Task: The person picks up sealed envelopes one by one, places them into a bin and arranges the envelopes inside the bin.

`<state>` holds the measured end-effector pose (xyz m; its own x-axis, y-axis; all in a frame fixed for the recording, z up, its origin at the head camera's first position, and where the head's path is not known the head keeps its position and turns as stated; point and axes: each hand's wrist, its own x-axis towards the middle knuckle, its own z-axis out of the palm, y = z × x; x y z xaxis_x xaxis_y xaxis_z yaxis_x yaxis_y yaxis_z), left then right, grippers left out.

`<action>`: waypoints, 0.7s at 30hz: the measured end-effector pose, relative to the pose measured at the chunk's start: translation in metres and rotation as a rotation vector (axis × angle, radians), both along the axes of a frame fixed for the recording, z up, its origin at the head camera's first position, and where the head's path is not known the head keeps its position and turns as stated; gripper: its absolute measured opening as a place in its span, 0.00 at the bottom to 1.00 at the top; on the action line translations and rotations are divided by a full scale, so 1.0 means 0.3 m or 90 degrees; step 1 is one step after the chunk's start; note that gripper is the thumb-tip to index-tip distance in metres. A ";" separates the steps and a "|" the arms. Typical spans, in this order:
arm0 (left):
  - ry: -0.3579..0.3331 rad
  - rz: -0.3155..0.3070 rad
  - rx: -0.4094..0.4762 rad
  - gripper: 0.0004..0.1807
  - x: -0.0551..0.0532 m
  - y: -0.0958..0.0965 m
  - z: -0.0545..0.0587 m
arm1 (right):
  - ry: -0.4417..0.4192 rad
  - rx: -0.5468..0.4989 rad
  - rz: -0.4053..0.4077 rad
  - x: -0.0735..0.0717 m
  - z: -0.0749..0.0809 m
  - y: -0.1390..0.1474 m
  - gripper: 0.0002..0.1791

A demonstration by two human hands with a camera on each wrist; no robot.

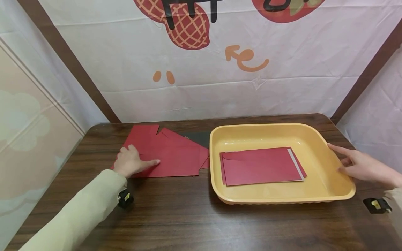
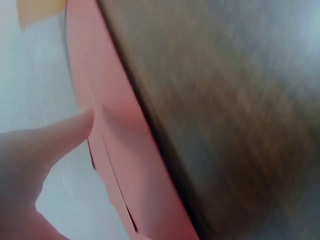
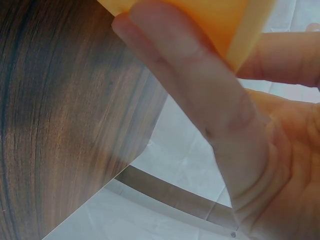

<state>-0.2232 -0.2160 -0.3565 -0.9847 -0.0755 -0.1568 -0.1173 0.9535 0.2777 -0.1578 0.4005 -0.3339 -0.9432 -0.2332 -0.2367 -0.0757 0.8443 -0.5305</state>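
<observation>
Several red envelopes (image 1: 176,158) lie overlapping on the left of the table. My left hand (image 1: 130,162) rests on their left part, thumb stretched to the right across the top one. In the left wrist view the thumb (image 2: 70,130) touches the red paper near a long edge; the other fingers are out of sight there. At the right stands a yellow tray (image 1: 276,200). My right hand (image 1: 361,165) grips its right wall, with fingers on both sides of the yellow edge in the right wrist view. Inside the tray lie stacked red envelopes (image 1: 260,167), the top one with a pale strip at its right end.
A dark flat piece (image 1: 198,136) lies behind the red envelopes, partly covered by them and by the tray. The brown wooden table (image 1: 176,219) ends at a printed white cloth (image 1: 220,94) hanging at the back and sides.
</observation>
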 end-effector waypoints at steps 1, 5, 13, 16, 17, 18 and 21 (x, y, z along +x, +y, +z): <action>-0.014 0.007 0.002 0.52 -0.005 -0.007 0.001 | 0.000 -0.001 0.000 0.000 0.000 0.001 0.42; -0.067 0.016 0.012 0.58 -0.021 -0.026 -0.002 | 0.000 -0.003 0.000 -0.001 0.000 0.005 0.42; -0.107 0.051 0.039 0.65 -0.032 -0.036 -0.011 | 0.010 -0.001 0.003 0.001 -0.004 0.007 0.42; -0.113 0.058 0.047 0.67 -0.032 -0.037 -0.013 | 0.009 0.000 0.002 0.002 -0.002 0.005 0.42; -0.114 0.059 0.049 0.68 -0.032 -0.038 -0.014 | 0.008 0.001 0.001 0.002 -0.001 0.004 0.42; -0.113 0.062 0.052 0.68 -0.032 -0.039 -0.014 | 0.006 0.001 0.001 0.003 0.000 0.003 0.42; -0.107 0.065 0.058 0.66 -0.031 -0.044 -0.015 | -0.003 -0.001 -0.003 0.002 0.003 0.000 0.42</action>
